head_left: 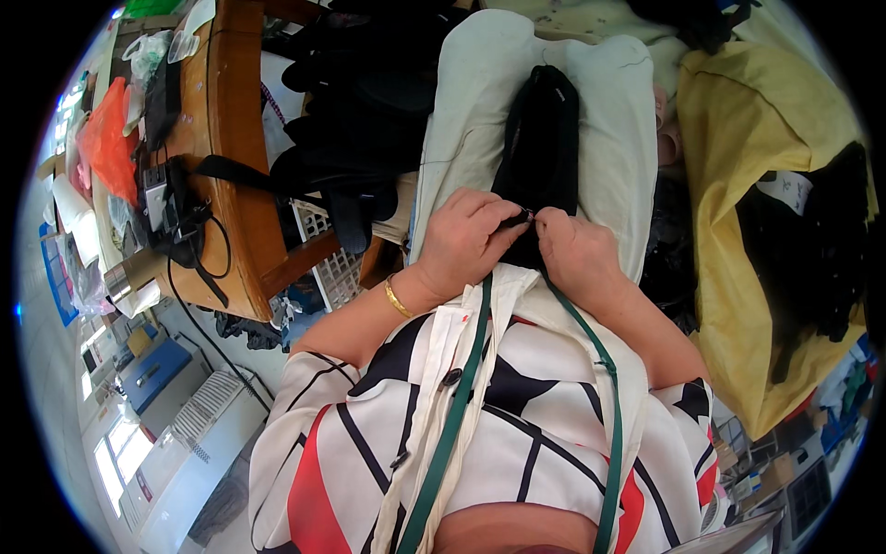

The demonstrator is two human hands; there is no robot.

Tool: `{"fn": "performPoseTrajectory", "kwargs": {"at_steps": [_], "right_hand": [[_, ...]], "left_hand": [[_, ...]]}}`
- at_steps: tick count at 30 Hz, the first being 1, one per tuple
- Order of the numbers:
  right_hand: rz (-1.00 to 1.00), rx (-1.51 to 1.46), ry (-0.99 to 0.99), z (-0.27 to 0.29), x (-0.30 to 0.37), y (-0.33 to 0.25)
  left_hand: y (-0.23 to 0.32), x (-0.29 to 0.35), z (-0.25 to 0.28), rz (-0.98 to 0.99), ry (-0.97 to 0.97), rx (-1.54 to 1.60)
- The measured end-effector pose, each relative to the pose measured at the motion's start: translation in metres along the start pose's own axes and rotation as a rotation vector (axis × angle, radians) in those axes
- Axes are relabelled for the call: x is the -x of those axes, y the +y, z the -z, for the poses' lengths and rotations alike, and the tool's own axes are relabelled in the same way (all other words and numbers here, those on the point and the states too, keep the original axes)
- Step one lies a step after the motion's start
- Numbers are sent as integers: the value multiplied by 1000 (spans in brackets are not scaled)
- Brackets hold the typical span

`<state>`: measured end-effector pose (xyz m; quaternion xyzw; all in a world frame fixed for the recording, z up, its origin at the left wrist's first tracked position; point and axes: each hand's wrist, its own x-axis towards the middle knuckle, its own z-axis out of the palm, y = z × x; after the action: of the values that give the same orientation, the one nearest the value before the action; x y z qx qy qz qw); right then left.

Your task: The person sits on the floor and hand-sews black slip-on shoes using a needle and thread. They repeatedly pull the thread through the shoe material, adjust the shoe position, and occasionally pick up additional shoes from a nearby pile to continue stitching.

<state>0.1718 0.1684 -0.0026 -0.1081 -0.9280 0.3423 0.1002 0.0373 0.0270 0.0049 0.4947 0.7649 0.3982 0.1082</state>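
Observation:
A black slipper-shaped cloth shoe (543, 129) lies lengthwise on the off-white cloth (609, 102) over my lap, its rounded end pointing away. My left hand (469, 235) is closed on its near end, thumb and forefinger pinching a small dark edge. Beside it, almost touching, my right hand (577, 247) has its fingertips pinched at the same near end. Whether a small tool or thread sits between the fingertips is too small to tell. The fingers hide the shoe's near edge.
Several black shoes (369, 102) are heaped at left beyond a wooden table (245, 175) with an orange bag (109, 138) and cables. A white plastic crate (334, 263) stands below. At right, a yellow sack (738, 120) holds black items. A green strap (452, 425) hangs over my front.

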Motion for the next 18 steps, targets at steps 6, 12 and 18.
{"fn": "performPoseTrajectory", "kwargs": {"at_steps": [6, 12, 18], "right_hand": [[-189, -182, -62, 3, -5, -7], [-380, -497, -189, 17, -21, -7], [-484, -653, -394, 38, -39, -2]], "left_hand": [[-4, 7, -7, 89, 26, 146], [-6, 6, -9, 35, 10, 180], [-12, 5, -10, -54, 6, 134]]}}
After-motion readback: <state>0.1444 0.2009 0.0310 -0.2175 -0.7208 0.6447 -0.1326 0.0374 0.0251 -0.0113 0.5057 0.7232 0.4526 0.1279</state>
